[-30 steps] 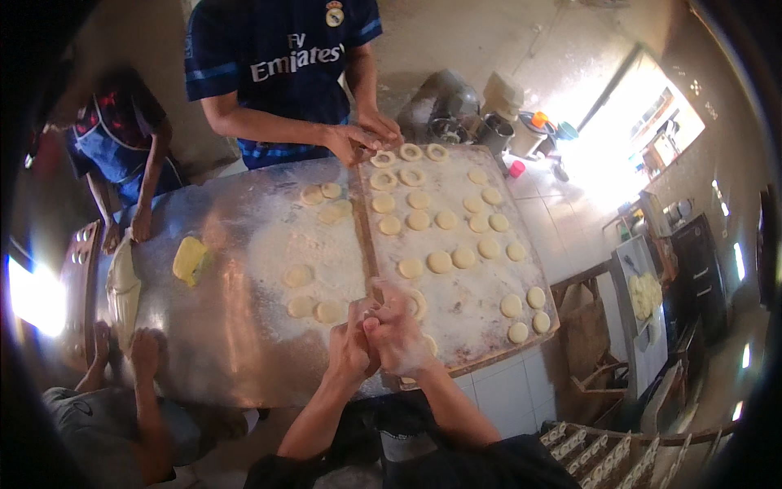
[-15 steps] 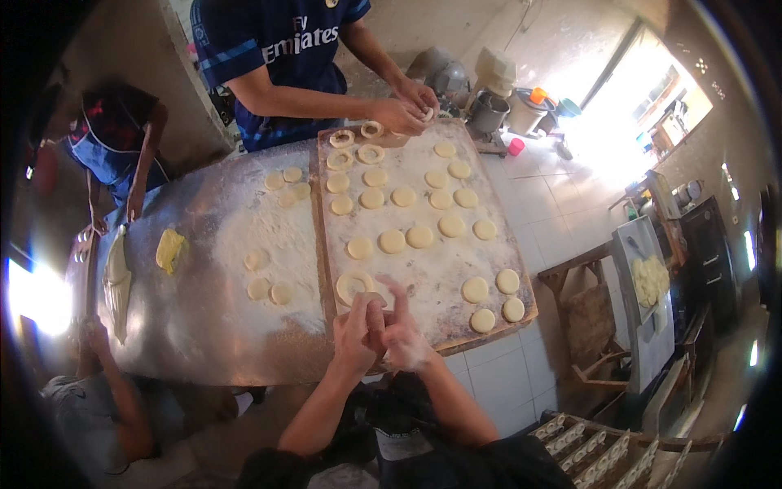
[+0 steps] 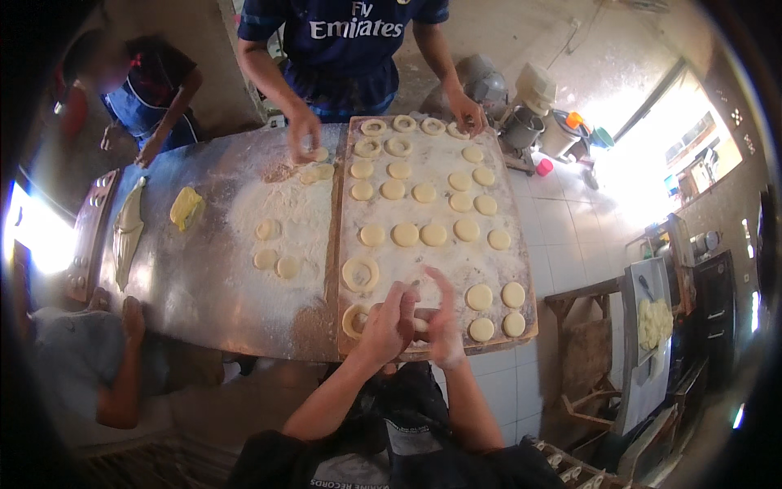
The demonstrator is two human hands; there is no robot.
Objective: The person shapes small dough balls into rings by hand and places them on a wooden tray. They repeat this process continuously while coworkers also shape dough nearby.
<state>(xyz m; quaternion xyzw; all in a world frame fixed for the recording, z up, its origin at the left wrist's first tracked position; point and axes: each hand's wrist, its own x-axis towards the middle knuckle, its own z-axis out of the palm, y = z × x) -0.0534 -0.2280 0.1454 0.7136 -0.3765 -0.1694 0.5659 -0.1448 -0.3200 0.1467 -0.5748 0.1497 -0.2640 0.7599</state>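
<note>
Over the near edge of the floured wooden board [image 3: 444, 267], my left hand [image 3: 384, 332] is closed around a pale piece of dough [image 3: 419, 324], mostly covered by fingers. My right hand [image 3: 445, 330] meets it from the other side, one finger stretched out and the rest curled at the dough. A dough ring [image 3: 352, 323] lies partly behind my left hand, and another ring [image 3: 360, 275] rests just beyond it. Several flat dough rounds [image 3: 433, 235] are spread over the board, with a few [image 3: 481, 329] to the right of my hands.
Across the table, a co-worker's hand [image 3: 305, 134] reaches dough on the steel tabletop [image 3: 220, 301]; their other hand [image 3: 468, 112] touches a ring at the board's far edge. Yellow dough or fat [image 3: 186, 208] and a whitish cloth-like bundle [image 3: 129, 232] lie left. Two other people stand leftward.
My hands have moved slightly apart, showing dough between them. A second ring now lies near my left hand. The co-worker's hands have separated, one reaching to the steel tabletop. The view has shifted.
</note>
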